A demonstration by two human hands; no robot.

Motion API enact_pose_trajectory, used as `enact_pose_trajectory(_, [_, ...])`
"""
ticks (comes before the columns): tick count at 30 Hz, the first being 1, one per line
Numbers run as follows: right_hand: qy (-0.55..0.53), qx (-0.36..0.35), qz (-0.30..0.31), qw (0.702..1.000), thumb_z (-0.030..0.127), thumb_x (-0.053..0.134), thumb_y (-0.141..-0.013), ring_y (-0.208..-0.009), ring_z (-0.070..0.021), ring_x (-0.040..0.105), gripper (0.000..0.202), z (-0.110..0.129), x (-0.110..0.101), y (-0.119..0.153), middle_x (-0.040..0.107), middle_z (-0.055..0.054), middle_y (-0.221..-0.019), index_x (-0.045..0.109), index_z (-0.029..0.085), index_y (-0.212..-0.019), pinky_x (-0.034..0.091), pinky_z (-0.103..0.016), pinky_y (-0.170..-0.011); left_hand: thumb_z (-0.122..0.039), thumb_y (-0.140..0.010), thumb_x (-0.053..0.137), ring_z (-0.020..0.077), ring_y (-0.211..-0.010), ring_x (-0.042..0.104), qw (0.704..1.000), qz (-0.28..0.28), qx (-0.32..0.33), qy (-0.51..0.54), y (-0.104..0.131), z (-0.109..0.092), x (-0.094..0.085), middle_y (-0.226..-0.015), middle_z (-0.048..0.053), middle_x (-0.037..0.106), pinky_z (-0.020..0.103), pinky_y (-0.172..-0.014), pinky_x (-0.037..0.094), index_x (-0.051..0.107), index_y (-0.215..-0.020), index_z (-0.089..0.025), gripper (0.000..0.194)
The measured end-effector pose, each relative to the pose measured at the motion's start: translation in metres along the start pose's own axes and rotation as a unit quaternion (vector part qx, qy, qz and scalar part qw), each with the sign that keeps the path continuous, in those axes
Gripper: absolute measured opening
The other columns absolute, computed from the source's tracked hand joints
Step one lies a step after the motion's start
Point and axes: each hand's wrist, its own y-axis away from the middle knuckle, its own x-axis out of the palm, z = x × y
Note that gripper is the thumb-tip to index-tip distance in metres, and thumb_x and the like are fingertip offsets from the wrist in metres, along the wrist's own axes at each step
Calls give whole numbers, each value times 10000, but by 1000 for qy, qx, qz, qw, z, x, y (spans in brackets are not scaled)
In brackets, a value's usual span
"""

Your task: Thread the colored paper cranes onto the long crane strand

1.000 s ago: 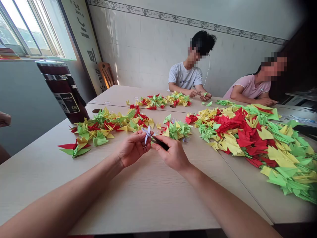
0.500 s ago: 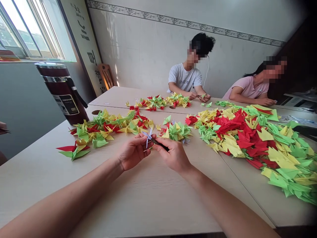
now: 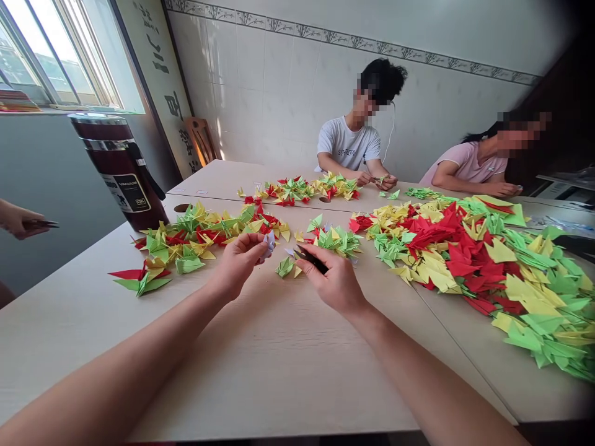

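Observation:
Between the thumb and fingers of my left hand (image 3: 238, 263) is a small pale lilac folded paper crane (image 3: 269, 243). My right hand (image 3: 338, 284) is closed around dark tweezers (image 3: 312, 259), whose tips point up and left, apart from that crane. A green paper crane (image 3: 285, 267) lies on the table between my hands. Just beyond the tweezers sits a small heap of green, yellow and red cranes (image 3: 341, 240). Farther left, a longer row of coloured cranes (image 3: 204, 232) stretches past my left hand.
A large pile of red, yellow and green cranes (image 3: 455, 248) covers the table's right side. At the left edge stands a dark red vacuum flask (image 3: 121, 176). Two people sit opposite, one handling a green crane (image 3: 382, 180). Another person's hand (image 3: 18, 220) with dark tweezers enters from the left.
My left hand has moved left with the lilac crane, away from the tweezers. My right hand has shifted slightly right. The other person's hand has come farther into view at left.

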Motion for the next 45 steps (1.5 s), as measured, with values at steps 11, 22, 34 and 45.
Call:
enact_pose_trajectory(11, [16,-39,77,996,236,584,-802,-811,-184,652,199,5,2,4,707,-44,-920,674,207,-977,512,-285,-732,-276,-530,802,114,-695,581,999,37,22,-8,9,5,8,-750,13,678,268,-721,451,677,-820,-143,343])
enact_pose_trajectory(22, [24,-34,73,996,236,573,-814,-787,-171,638,185,7,2,5,703,-36,-892,671,209,-969,487,-267,-702,-213,-519,816,119,-714,603,995,58,-45,74,10,6,9,-765,28,691,269,-748,455,681,-856,-139,371])
enact_pose_trajectory(34, [51,-15,80,995,221,543,-826,-721,-163,628,176,5,3,4,711,-22,-850,691,232,-921,469,-261,-657,-236,-530,804,135,-736,603,997,67,-17,17,12,10,11,-801,34,687,294,-748,462,675,-863,-141,369])
enact_pose_trajectory(45, [-74,32,5,997,313,636,-735,-678,-151,590,161,6,8,3,653,-26,-743,663,177,-817,485,-257,-619,-338,-631,743,114,-695,576,988,142,-54,27,19,7,14,-774,34,657,281,-737,466,671,-781,-143,256])
